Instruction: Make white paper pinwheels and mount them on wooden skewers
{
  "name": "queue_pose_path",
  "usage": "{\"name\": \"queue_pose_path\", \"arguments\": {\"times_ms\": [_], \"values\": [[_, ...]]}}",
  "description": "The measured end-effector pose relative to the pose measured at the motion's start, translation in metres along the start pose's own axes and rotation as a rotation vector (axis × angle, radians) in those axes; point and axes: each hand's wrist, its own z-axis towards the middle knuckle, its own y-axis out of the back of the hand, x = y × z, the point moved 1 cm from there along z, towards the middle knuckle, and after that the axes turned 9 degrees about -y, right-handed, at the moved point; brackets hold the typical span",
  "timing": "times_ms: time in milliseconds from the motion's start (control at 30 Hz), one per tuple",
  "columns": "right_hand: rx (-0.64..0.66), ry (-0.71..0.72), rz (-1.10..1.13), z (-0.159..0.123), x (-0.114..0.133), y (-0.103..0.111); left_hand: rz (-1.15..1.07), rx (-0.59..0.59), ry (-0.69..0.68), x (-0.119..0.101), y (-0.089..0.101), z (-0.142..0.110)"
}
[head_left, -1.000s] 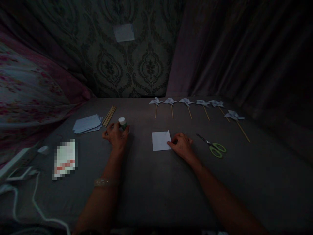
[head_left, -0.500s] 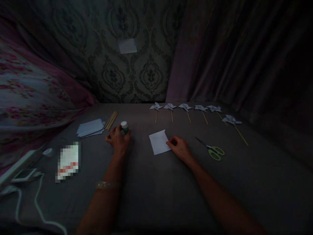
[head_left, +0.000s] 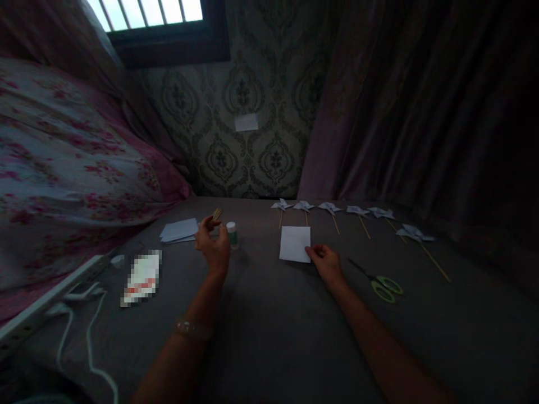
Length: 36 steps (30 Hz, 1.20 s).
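My left hand [head_left: 213,242] hovers over the left-middle of the table, its fingers bent and apart, with nothing visible in them. Right beside its thumb stands a small green bottle with a white cap [head_left: 233,235]. Behind the fingers, partly hidden, lies a bundle of thin wooden sticks [head_left: 217,214]. My right hand [head_left: 326,265] pinches the lower right edge of a square white sheet of paper [head_left: 295,244] between thumb and fingers. Green-handled scissors [head_left: 379,282] rest on the cloth to the right of this hand.
Several paper pinwheels on sticks [head_left: 330,207] line the back right. A stack of white paper [head_left: 179,230] lies at left, near a blurred-out packet [head_left: 143,278] and a white lid [head_left: 118,261]. A power strip [head_left: 54,297] with white cables runs along the left edge.
The view has tilted up, bringing a barred window in. My left hand, earlier around the bottle, now sits left of it. The paper in my right hand has turned squarer to me.
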Motion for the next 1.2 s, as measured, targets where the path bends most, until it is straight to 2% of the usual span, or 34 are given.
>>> {"name": "queue_pose_path", "arguments": {"times_ms": [133,200,300,333,433,533,667,1100,1200], "values": [[0.054,-0.039,0.195,-0.004,0.029,-0.003,-0.466,0.298,0.325,-0.016,-0.014,-0.009],[0.103,-0.025,0.250,-0.009,0.045,-0.005,-0.557,0.476,0.460,-0.028,-0.018,-0.017],[0.153,0.023,0.259,-0.019,0.063,-0.004,-0.639,0.689,0.578,-0.049,-0.021,-0.033],[0.161,0.037,0.252,-0.022,0.067,-0.004,-0.696,0.740,0.605,-0.055,-0.022,-0.038],[0.174,0.060,0.218,-0.032,0.068,-0.002,-0.907,0.796,0.713,-0.070,-0.024,-0.051],[0.160,0.072,0.175,-0.038,0.062,-0.001,-0.992,0.814,0.797,-0.076,-0.025,-0.062],[0.141,0.099,0.101,-0.043,0.055,0.000,-0.929,0.781,0.884,-0.076,-0.024,-0.075],[0.132,0.214,-0.028,-0.058,0.045,-0.004,-0.861,0.689,0.958,-0.066,-0.012,-0.088],[0.042,0.368,-0.159,-0.061,0.047,0.000,-0.829,0.653,1.019,-0.066,-0.013,-0.087]]}}
